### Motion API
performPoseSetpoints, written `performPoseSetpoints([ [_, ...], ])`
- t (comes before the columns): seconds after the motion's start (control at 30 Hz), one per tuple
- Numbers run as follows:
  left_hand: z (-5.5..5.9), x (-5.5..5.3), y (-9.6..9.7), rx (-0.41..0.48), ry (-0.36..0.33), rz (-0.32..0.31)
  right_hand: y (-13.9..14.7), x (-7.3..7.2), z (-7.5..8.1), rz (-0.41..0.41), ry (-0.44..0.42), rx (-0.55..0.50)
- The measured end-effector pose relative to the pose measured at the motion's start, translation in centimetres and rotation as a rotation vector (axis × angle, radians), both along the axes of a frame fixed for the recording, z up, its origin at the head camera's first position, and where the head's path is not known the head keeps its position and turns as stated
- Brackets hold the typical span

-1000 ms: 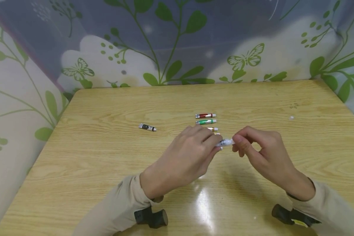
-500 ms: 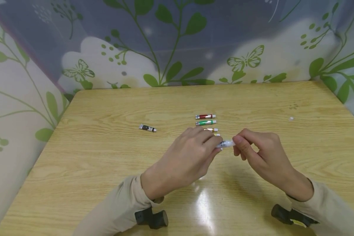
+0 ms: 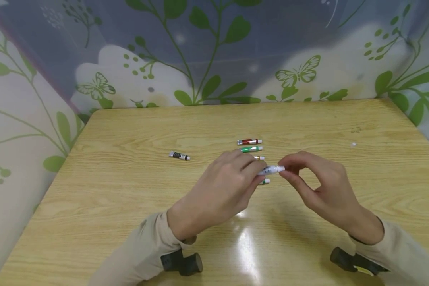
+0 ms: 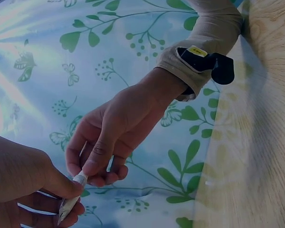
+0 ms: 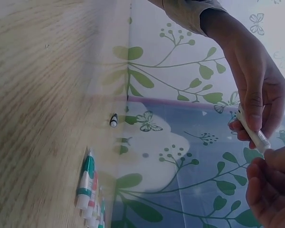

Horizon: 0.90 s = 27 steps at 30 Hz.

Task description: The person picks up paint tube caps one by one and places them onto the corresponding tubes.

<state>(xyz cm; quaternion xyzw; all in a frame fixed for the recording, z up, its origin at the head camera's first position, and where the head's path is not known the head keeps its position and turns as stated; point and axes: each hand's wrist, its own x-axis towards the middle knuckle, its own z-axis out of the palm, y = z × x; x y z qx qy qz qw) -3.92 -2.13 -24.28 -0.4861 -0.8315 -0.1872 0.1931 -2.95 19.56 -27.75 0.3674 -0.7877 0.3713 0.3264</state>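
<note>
A small white paint tube [image 3: 269, 171] with a white cap [image 3: 281, 168] is held above the table, cap pointing right. My left hand [image 3: 223, 184] grips its body from above, hiding the rear end. My right hand [image 3: 323, 190] has thumb and index fingertips at the cap, one on each side of it; the left wrist view shows the right thumb [image 4: 96, 159] against the cap end. Behind and under the left hand lies a row of paint tubes: a red tube [image 3: 249, 142], a green tube [image 3: 252, 149] and others partly covered, including a dark green-banded tube [image 3: 264, 181].
A black paint tube [image 3: 179, 155] lies apart on the left of the wooden table [image 3: 128, 222]. Toward the right back is a small white bit [image 3: 353, 144]. Patterned cloth [image 3: 214, 51] rises behind the table and at both sides.
The right fingertips have shifted from covering the cap to either side of its end, so the cap now shows. The tube has moved slightly left with the left hand.
</note>
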Motion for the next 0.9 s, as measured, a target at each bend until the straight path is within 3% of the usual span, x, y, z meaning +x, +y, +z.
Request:
performPoseSetpoints([
  [0.9,-0.03,0.09,0.18,0.004,-0.02,-0.012,0.29,0.16,-0.39,0.012,-0.078,0.017],
])
